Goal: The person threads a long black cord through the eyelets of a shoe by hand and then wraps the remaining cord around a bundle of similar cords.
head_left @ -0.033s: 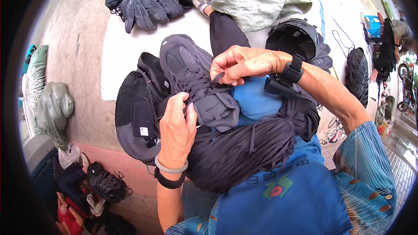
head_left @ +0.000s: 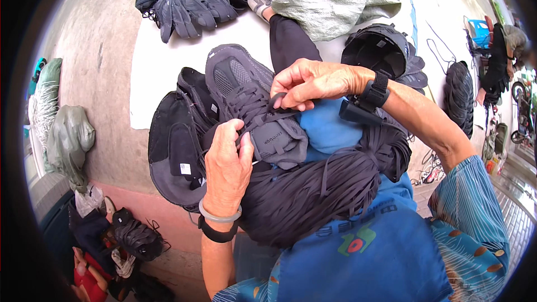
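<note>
Pavement, one shoe (head_left: 246, 100), two hands lacing

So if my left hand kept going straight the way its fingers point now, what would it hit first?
Most likely the dark grey sneaker itself. The left hand points up and away from you, its fingertips already at the laces beside the tongue, so it would press into the laced upper at once, though depth is hard to judge.
</note>
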`<state>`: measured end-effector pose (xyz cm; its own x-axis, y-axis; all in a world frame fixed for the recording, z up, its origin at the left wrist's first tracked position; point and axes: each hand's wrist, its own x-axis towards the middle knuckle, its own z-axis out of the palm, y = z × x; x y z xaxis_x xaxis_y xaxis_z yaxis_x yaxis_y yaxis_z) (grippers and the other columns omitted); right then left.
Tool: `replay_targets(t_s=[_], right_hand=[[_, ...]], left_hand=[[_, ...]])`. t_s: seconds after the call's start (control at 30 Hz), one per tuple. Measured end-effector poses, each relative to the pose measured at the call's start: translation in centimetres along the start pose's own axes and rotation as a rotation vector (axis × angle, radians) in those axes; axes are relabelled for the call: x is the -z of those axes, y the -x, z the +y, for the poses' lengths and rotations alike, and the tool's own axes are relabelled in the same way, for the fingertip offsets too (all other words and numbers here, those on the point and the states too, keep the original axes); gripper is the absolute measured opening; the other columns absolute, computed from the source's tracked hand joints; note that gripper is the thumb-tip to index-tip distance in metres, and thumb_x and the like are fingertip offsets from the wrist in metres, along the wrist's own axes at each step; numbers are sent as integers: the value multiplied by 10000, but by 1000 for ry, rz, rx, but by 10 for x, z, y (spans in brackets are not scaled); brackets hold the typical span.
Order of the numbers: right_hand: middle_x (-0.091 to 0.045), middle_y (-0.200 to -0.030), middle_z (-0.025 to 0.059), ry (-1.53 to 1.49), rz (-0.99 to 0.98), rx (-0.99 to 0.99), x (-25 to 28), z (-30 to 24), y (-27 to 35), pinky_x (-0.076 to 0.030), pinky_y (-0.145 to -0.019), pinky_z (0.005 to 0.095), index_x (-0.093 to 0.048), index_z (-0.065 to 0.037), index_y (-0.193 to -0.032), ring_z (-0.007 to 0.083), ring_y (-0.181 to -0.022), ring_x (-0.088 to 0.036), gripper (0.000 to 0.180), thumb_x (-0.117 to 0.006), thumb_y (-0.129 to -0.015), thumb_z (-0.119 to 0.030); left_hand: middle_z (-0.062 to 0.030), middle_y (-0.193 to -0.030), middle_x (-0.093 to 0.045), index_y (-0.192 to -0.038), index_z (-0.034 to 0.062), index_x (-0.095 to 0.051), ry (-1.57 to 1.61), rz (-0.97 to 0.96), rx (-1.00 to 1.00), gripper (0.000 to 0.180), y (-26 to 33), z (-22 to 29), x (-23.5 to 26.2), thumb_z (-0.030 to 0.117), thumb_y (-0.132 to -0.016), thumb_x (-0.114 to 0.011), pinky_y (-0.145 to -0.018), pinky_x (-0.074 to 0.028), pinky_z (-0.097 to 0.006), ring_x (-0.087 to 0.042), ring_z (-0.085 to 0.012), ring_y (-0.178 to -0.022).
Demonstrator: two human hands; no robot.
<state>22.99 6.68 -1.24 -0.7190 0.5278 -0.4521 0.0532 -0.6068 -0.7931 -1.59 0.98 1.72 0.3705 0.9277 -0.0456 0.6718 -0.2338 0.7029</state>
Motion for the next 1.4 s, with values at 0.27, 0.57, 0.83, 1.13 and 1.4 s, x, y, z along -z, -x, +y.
replay_targets(t_s=[0.27,0.57,0.83,1.13,1.4], right_hand=[[-556,-686,-36,87,-36,-31,-8,-7,-3,-371,-491,188,-658,-23,-902,23,-546,-458,209,-634,-902,-231],[-627,-755,219,887,251,268,-49,-12,-21,-495,-700,439,-611,18,-782,393,-773,-622,156,-554,-806,-125],[-654,-903,183,878,359,217,-33,-11,8,-510,-755,376,-628,21,-969,308,-846,-653,244,-635,-830,-180],[-595,-790,149,1204,216,416,-41,3,25,-500,-666,427,-534,5,-867,361,-757,-627,135,-600,-781,-76],[-504,-852,129,1381,400,374,-17,15,39,-496,-589,424,-538,-35,-852,341,-701,-610,126,-592,-842,-148]], left_hand=[[-99,-682,-520,-814,-10,-551,139,47,16,101,2,-5,5,47,-869,-614,-543,-421,-318,-509,-201,-579],[89,-613,-340,-720,106,-521,947,13,857,151,26,-44,61,145,-860,-560,-372,-180,-165,-264,13,-471],[-127,-984,-626,-1078,-1,-609,-218,110,433,261,49,-54,73,70,-829,-646,-773,-470,-332,-612,-236,-883],[-166,-971,-633,-1030,4,-609,-20,4,95,231,10,-9,6,46,-808,-653,-782,-506,-359,-631,-335,-895],[-91,-973,-683,-1148,-1,-595,172,202,171,223,19,-15,14,74,-955,-514,-812,-486,-275,-642,-163,-889]])
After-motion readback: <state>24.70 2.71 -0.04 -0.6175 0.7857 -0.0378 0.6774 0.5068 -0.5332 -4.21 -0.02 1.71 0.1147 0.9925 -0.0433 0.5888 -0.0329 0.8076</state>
